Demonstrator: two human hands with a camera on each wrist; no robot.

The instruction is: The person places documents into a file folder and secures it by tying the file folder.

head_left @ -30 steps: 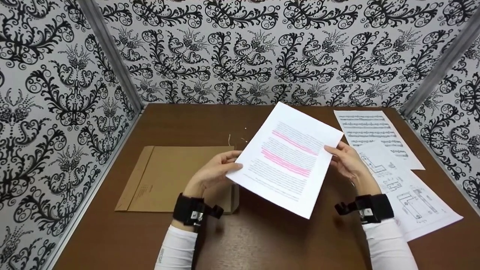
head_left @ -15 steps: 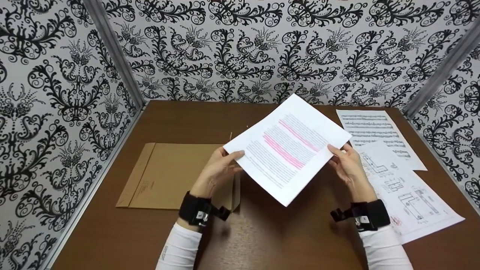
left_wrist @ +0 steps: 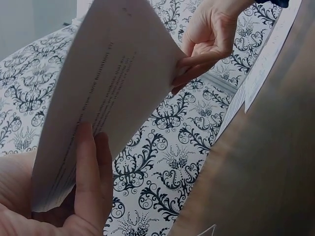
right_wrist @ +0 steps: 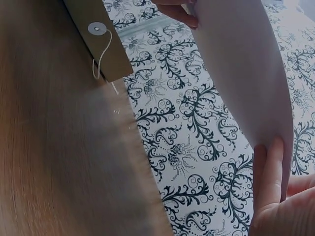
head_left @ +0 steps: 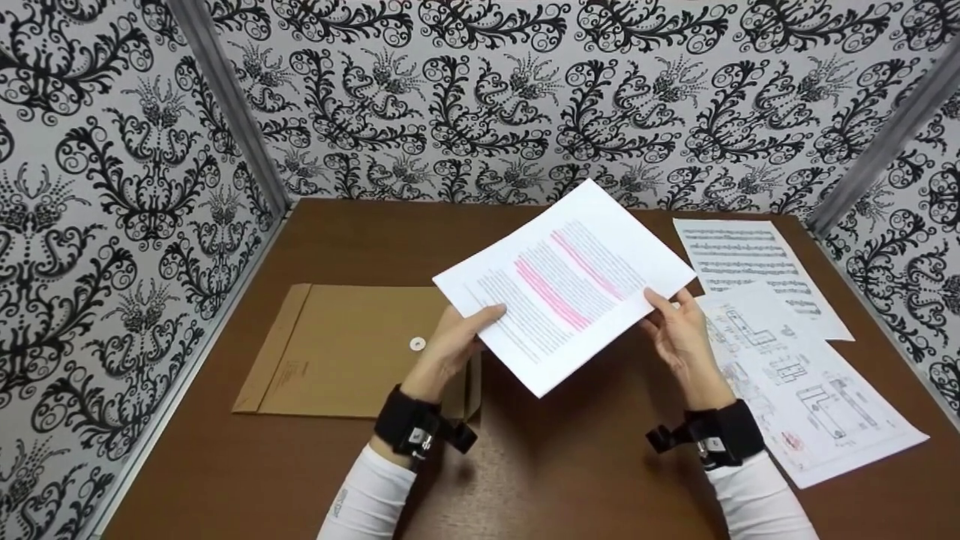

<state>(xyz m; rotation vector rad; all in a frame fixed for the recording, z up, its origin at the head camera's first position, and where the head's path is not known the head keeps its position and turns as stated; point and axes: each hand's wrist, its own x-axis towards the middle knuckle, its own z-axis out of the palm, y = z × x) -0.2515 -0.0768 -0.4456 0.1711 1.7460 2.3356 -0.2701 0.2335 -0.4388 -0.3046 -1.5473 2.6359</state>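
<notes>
Both hands hold a printed sheet of paper [head_left: 555,277] tilted above the table; pink highlighter marks run across its text. My left hand [head_left: 450,349] pinches its left edge, thumb on top. On the opposite edge, my right hand [head_left: 681,341] pinches it the same way. Printed text also shows on the underside of the paper [left_wrist: 118,64] in the left wrist view, with fingers [left_wrist: 87,172] against it. Whether it is one sheet or several, I cannot tell. Under the left hand lies a brown envelope [head_left: 345,345] with a white button closure [head_left: 418,343].
Sheet music [head_left: 739,255] lies at the back right of the brown table [head_left: 555,472], partly covered by technical drawings [head_left: 817,397]. A loose string [right_wrist: 105,54] hangs from the envelope's button in the right wrist view. Patterned walls [head_left: 495,112] enclose the table.
The paper has turned counterclockwise in the hands and shifted slightly left over the last half second. The left hand's thumb lies further onto the page, and the envelope's button has come into view.
</notes>
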